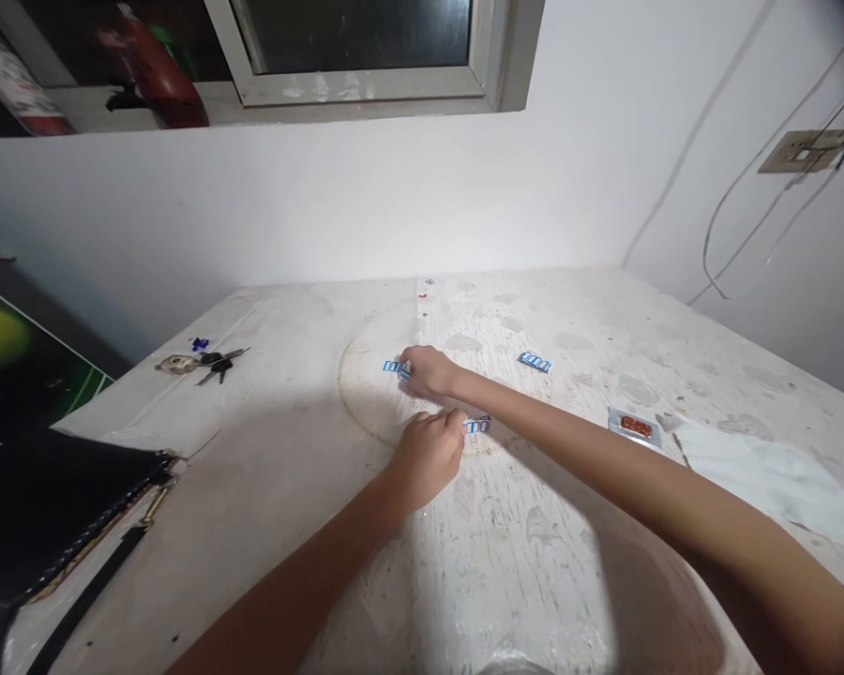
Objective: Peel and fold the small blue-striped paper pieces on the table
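Observation:
My right hand [429, 372] reaches across from the right, its fingers closed at the end of a small strip with blue rectangles [392, 367] on the table. Nearer to me, my left hand [430, 457] is closed, thumb and fingers pinching a second blue-and-white strip [477, 427] that sticks out to its right. Part of each strip is hidden by the fingers. A third blue-and-white strip [535, 361] lies by itself, right of my hands. Both hands are over a faint brownish ring mark on the tabletop.
Keys [218, 364] and a small blue object [200, 344] lie at left, behind a black bag [70, 511] with a strap. At right are a silver packet with reddish-brown contents [635, 427] and a white cloth or paper [766, 469]. A wall [422, 197] borders the table's back.

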The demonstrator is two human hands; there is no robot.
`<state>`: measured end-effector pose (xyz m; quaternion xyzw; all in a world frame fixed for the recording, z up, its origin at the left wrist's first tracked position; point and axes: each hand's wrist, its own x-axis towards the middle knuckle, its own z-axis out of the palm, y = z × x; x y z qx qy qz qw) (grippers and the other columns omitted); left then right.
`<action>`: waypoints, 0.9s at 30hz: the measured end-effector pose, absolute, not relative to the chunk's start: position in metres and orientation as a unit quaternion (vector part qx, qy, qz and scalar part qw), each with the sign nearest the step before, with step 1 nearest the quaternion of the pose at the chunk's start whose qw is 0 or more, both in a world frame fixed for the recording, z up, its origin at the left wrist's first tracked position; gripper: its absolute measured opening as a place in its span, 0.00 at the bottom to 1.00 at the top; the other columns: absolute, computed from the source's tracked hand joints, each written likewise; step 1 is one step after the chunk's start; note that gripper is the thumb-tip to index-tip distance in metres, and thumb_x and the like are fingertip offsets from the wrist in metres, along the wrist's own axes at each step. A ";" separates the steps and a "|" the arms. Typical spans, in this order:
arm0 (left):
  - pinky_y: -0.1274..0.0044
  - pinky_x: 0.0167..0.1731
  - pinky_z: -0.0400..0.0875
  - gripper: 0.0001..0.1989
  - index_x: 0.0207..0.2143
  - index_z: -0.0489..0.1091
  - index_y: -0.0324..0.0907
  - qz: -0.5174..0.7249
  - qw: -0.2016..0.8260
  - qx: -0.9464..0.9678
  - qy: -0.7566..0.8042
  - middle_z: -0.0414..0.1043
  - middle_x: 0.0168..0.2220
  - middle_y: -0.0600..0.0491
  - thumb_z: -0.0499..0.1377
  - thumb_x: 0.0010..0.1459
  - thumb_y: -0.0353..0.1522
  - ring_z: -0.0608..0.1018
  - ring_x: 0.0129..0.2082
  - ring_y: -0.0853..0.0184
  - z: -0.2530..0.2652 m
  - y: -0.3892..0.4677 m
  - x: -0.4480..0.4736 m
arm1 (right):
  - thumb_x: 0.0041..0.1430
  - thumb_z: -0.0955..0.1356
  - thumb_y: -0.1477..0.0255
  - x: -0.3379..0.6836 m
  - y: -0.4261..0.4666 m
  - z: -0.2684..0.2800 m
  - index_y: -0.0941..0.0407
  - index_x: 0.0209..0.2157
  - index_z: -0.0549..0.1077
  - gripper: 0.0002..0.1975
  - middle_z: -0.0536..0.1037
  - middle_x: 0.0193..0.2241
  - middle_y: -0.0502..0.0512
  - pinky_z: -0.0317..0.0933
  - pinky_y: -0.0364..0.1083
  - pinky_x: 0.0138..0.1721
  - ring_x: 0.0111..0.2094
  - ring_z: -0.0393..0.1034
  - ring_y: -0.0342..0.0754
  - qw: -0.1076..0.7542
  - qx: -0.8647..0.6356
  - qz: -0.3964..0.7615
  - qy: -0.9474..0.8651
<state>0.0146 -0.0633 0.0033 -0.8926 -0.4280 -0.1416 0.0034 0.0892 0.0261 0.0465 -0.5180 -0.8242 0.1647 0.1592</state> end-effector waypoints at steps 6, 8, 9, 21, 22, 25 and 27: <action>0.74 0.31 0.61 0.10 0.36 0.62 0.40 -0.177 -0.036 -0.882 -0.435 0.69 0.27 0.52 0.42 0.60 0.29 0.71 0.28 0.66 0.004 -0.063 0.016 | 0.49 0.66 0.72 0.149 -0.002 0.067 0.59 0.26 0.68 0.04 0.69 0.22 0.49 0.55 0.41 0.21 0.16 0.61 0.37 0.309 -0.482 0.321 -0.754; 0.75 0.31 0.61 0.10 0.36 0.62 0.40 -0.181 -0.050 -0.878 -0.441 0.69 0.26 0.53 0.43 0.59 0.30 0.71 0.27 0.67 0.004 -0.063 0.017 | 0.48 0.66 0.71 0.175 -0.023 0.078 0.58 0.26 0.69 0.04 0.69 0.20 0.48 0.56 0.41 0.20 0.17 0.62 0.39 0.325 -0.474 0.360 -0.735; 0.75 0.30 0.61 0.09 0.36 0.62 0.40 -0.181 -0.056 -0.875 -0.446 0.68 0.25 0.53 0.43 0.59 0.30 0.71 0.26 0.67 0.005 -0.063 0.017 | 0.49 0.66 0.72 0.187 -0.034 0.081 0.58 0.26 0.70 0.04 0.68 0.18 0.48 0.56 0.42 0.21 0.18 0.63 0.40 0.310 -0.472 0.374 -0.735; 0.76 0.28 0.59 0.08 0.38 0.61 0.41 -0.153 -0.086 -0.878 -0.446 0.66 0.24 0.56 0.47 0.55 0.29 0.67 0.24 0.69 0.016 -0.069 0.017 | 0.44 0.59 0.84 0.195 -0.073 0.046 0.56 0.25 0.67 0.10 0.68 0.23 0.49 0.51 0.41 0.26 0.24 0.60 0.40 0.252 -0.450 0.196 -0.834; 0.76 0.28 0.59 0.08 0.37 0.61 0.41 -0.152 -0.085 -0.879 -0.444 0.66 0.24 0.55 0.47 0.55 0.29 0.67 0.25 0.68 0.017 -0.070 0.017 | 0.44 0.59 0.84 0.193 -0.073 0.043 0.57 0.25 0.66 0.10 0.67 0.23 0.49 0.50 0.41 0.26 0.24 0.59 0.40 0.250 -0.452 0.173 -0.839; 0.76 0.28 0.58 0.06 0.36 0.61 0.40 -0.152 -0.079 -0.882 -0.440 0.65 0.24 0.55 0.48 0.56 0.30 0.67 0.25 0.68 0.017 -0.071 0.017 | 0.47 0.58 0.83 0.191 -0.075 0.038 0.56 0.26 0.63 0.08 0.67 0.26 0.50 0.48 0.41 0.25 0.24 0.58 0.40 0.241 -0.460 0.136 -0.844; 0.76 0.27 0.58 0.05 0.34 0.60 0.40 -0.151 -0.073 -0.882 -0.441 0.65 0.24 0.55 0.46 0.57 0.30 0.66 0.24 0.69 0.016 -0.071 0.018 | 0.51 0.58 0.81 0.190 -0.076 0.034 0.56 0.28 0.62 0.07 0.67 0.27 0.51 0.47 0.41 0.24 0.24 0.57 0.40 0.235 -0.468 0.125 -0.843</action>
